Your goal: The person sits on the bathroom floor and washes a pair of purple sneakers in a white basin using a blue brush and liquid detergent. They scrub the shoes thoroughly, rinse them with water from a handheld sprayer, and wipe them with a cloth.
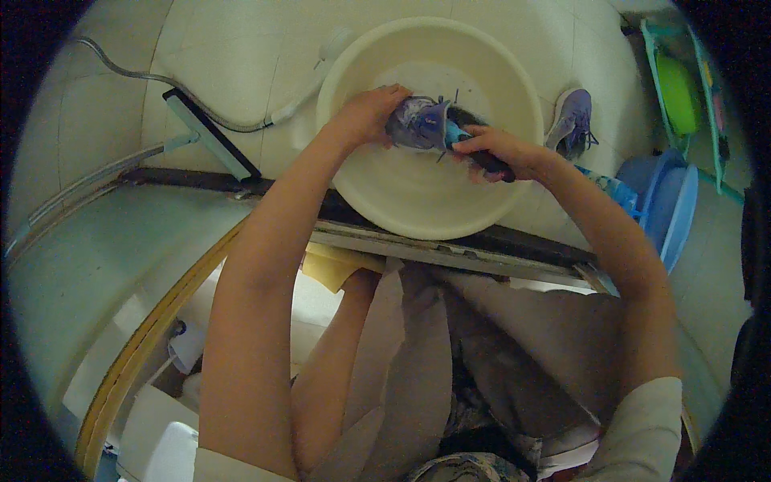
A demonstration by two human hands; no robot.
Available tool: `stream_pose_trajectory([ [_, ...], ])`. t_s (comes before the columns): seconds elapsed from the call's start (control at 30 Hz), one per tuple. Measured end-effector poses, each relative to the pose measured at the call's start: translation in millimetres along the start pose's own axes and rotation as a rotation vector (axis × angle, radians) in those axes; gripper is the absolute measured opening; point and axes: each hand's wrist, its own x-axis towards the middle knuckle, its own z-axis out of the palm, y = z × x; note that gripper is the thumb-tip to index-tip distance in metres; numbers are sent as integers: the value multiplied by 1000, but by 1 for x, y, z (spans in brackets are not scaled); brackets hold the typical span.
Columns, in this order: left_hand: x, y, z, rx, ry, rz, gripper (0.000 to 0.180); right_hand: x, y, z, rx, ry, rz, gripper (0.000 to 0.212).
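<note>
My left hand (371, 114) is closed around the toe end of a wet purple sneaker (416, 122), holding it over a large cream basin (430, 217). Loose laces stick out from the shoe. My right hand (510, 151) grips the black and blue handle of a brush (491, 165), which meets the shoe at its ankle opening. The brush's bristles are hidden there. Some whitish suds or water show at the bottom of the basin.
A second purple sneaker (572, 120) rests on the tiles right of the basin. Farther right are blue basins (668, 205) and a green rack (683, 92). At left lie a floor squeegee (210, 132) and a shower hose (177, 83). A dark door sill (522, 251) runs before me.
</note>
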Motion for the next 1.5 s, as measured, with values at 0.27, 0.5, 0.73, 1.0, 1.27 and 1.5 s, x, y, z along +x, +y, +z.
stream_pose_trajectory([
  [0.27,0,1,1,26,33,10,82,-3,33,-11,-1390,133,-301,26],
  [0.5,3,-3,-5,-15,-36,2,81,20,22,13,-1169,147,-225,26],
  [0.73,-4,5,-5,-83,-10,-47,84,0,25,1,-932,167,-197,29],
  [1.0,-3,2,0,15,30,-2,80,30,4,15,-1046,92,-209,29],
  [1.27,1,12,-2,16,0,-115,79,2,12,-10,-1029,190,-220,33],
  [1.5,-9,2,-5,-55,13,-119,81,9,4,-14,-1082,144,-239,32],
])
